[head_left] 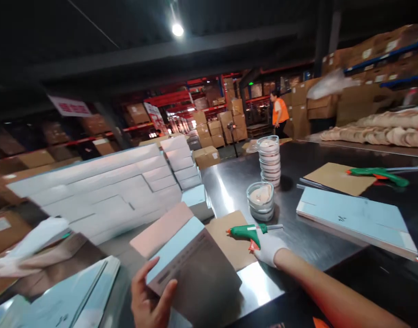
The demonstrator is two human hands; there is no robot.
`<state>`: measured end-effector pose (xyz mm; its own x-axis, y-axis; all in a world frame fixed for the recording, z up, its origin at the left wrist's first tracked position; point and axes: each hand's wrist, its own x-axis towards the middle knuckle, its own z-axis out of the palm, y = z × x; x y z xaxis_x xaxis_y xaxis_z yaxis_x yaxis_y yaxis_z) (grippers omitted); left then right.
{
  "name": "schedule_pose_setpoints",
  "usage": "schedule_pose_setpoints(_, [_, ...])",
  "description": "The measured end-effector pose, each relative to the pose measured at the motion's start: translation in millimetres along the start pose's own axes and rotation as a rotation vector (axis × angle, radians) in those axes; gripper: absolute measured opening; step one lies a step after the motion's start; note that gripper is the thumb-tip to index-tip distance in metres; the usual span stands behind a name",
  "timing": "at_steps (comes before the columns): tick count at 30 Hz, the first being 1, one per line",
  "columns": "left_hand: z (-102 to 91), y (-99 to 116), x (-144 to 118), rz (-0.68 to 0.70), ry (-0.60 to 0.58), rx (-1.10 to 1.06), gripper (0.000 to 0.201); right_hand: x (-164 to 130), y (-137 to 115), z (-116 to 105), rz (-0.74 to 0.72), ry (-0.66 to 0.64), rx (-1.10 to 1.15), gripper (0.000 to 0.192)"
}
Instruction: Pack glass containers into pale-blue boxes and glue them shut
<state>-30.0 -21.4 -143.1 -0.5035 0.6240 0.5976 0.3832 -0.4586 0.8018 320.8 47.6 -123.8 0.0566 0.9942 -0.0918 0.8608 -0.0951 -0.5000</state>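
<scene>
My left hand [152, 296], bare, grips a small carton [198, 269], thumb on its grey printed side and fingers around the edge. The carton is tilted, with a light blue strip and a pink flap at its upper end. On my right hand [272, 248] is a white glove. Its fingers close around the handle of a green glue gun [245, 231] with an orange trigger. That gun is at a brown cardboard sheet [225, 223], nozzle pointing left. Behind it stand a glass bowl [260, 202] with beige contents and a stack of similar bowls [269, 159].
White boxes [109, 196] are piled at the left. Flat blue cartons [352, 218] lie at right, below a second glue gun [379, 173] on cardboard. More blue cartons [58, 300] sit lower left. A person in an orange vest [280, 111] stands far back near shelving.
</scene>
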Motion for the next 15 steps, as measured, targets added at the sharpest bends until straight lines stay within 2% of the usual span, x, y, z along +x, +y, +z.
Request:
schedule_pose_setpoints(2, [8.4, 9.9, -1.4, -0.085, -0.004, -0.107, 0.071, 3.5, 11.3, 6.3, 0.025, -0.013, 0.055, 0.064])
schedule_pose_setpoints(5, [18.2, 25.0, -5.6, -0.223, -0.047, -0.276, 0.073, 3.3, 22.4, 8.5, 0.02, -0.003, 0.209, 0.07])
schedule_pose_setpoints(6, [20.6, 29.8, -6.1, -0.271, -0.065, -0.331, 0.072, 1.2, 25.4, 8.4, 0.004, 0.032, 0.281, 0.072])
schedule_pose_setpoints(8, [24.5, 38.4, -4.3, -0.364, -0.096, -0.417, 0.072, -6.5, 29.7, 7.2, -0.051, 0.2, 0.435, 0.072])
schedule_pose_setpoints(11, [29.8, 47.3, 4.0, -0.463, -0.158, -0.48, 0.076, -23.6, 27.7, -1.4, -0.189, 0.522, 0.601, 0.06])
schedule_pose_setpoints(13, [33.9, 49.9, 9.7, -0.446, -0.196, -0.487, 0.076, -33.4, 18.2, -12.4, -0.333, 0.54, 0.629, 0.045])
schedule_pose_setpoints(15, [38.5, 50.7, 12.6, -0.351, -0.218, -0.46, 0.071, -39.0, 4.0, -23.3, -0.47, 0.455, 0.658, 0.032])
